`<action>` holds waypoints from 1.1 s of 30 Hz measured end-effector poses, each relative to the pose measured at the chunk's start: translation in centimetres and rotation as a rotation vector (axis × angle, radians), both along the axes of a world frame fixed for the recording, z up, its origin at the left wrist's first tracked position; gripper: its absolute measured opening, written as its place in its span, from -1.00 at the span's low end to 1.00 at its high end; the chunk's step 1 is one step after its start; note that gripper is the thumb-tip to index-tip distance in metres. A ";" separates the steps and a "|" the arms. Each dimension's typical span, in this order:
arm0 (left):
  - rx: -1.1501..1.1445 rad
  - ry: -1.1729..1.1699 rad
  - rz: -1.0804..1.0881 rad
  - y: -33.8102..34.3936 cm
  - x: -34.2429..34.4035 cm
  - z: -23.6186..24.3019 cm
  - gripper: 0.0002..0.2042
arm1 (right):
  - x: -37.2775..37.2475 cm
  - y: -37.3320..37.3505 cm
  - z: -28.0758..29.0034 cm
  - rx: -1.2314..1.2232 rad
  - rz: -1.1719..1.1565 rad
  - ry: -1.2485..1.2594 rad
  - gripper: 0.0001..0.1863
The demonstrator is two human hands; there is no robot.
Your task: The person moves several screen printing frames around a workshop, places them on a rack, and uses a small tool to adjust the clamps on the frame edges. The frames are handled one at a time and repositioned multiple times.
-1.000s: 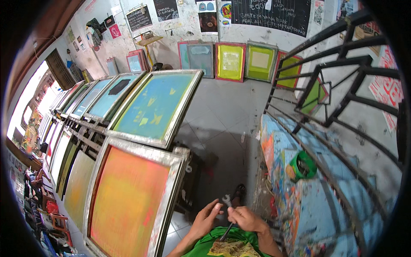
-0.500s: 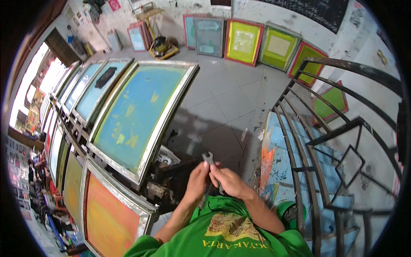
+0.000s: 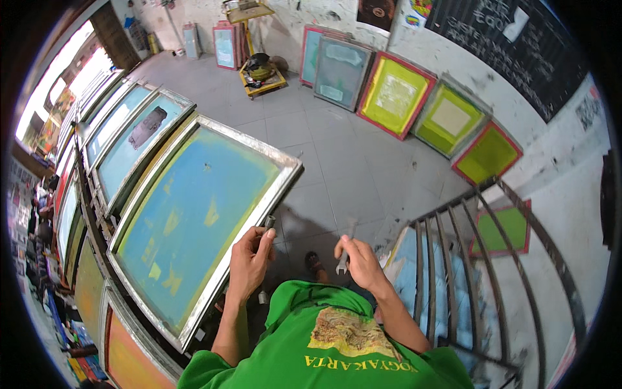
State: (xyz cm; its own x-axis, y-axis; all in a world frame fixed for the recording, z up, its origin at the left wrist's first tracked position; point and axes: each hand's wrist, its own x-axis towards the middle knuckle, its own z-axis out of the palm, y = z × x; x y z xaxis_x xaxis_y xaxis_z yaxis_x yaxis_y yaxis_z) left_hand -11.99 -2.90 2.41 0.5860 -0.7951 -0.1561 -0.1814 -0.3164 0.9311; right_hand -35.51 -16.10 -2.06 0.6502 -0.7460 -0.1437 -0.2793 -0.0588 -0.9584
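The right grip (image 3: 364, 264) is closed around a wrench (image 3: 343, 261), its length pointing away from the body; leftward, the left grip (image 3: 249, 259) pinches a dark piece (image 3: 269, 222), perhaps metal.

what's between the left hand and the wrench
The gap between the left hand and the wrench is open in the head view; floor and a foot show below it.

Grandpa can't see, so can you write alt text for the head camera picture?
A person's right hand holds a grey metal wrench; the left hand holds a small grey tube-shaped piece. At left is a silver-framed, rectangular blue screen; beyond, a red-framed yellow panel leans against a white wall.
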 end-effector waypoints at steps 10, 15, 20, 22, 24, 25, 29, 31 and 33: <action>0.188 -0.630 -0.014 -14.4 5.2 -4.6 -0.72 | 5.9 -15.7 -4.1 -0.075 -0.079 -0.061 -0.66; 0.255 -0.736 0.131 -18.7 7.7 -9.7 -0.69 | 9.9 -21.5 -6.1 -0.292 0.156 -0.034 -0.72; 0.408 -0.810 0.215 -20.7 7.1 -11.1 -0.61 | 13.7 -26.8 -5.2 -0.341 0.336 -0.093 -0.81; 0.427 -0.833 0.234 -21.0 7.0 -11.5 -0.59 | 15.4 -28.2 -6.2 -0.138 0.344 -0.154 -0.79; 0.410 -0.855 0.265 -21.1 7.0 -12.5 -0.59 | 16.8 -29.5 -5.8 -0.067 0.388 -0.102 -0.77; 0.403 -0.866 0.281 -21.0 7.0 -13.0 -0.59 | 17.5 -30.1 -5.5 -0.093 0.420 -0.031 -0.76; 0.279 -0.902 0.330 -21.5 7.2 -13.3 -0.59 | 20.3 -31.1 -4.4 -0.306 0.453 -0.096 -0.74; 0.213 -0.941 0.336 -21.2 7.5 -13.6 -0.58 | 22.1 -31.6 -3.5 -0.269 0.551 0.029 -0.72; 0.219 -0.890 0.354 -20.8 7.8 -14.0 -0.58 | 23.8 -31.9 -1.6 -0.300 0.637 0.186 -0.69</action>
State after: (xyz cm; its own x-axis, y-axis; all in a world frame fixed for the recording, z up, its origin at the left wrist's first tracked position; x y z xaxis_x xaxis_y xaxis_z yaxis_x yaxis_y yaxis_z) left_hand -4.15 -23.71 -11.60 0.7602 -0.5567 0.3350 -0.6495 -0.6375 0.4144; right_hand -11.68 -48.02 -3.61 0.9561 -0.2558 -0.1431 -0.2603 -0.5167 -0.8156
